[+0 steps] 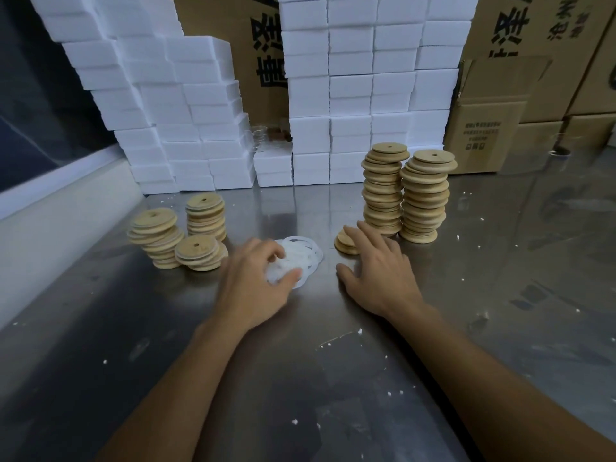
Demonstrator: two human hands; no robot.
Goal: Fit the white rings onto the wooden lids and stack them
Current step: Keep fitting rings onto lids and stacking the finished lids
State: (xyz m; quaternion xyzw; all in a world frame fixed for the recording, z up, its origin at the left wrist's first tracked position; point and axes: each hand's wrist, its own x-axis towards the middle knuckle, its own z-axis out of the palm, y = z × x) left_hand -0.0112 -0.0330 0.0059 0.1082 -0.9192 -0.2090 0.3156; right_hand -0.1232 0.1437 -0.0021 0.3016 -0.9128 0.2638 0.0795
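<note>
Left hand (256, 278) apparently pinches white rings (300, 258); right hand (376, 271) rests beside them.

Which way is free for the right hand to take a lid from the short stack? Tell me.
Probably yes, straight ahead: the right hand lies open on the metal table, fingertips already reaching the short stack, nothing between them. The tall stacks stand just behind.

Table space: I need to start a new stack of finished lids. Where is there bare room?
The steel table is bare right of the right hand and the two tall lid stacks, and in the near strip around the forearms. It is crowded between the left lid stacks and the tall ones: the white rings under the left hand, and a short lid pile.
</note>
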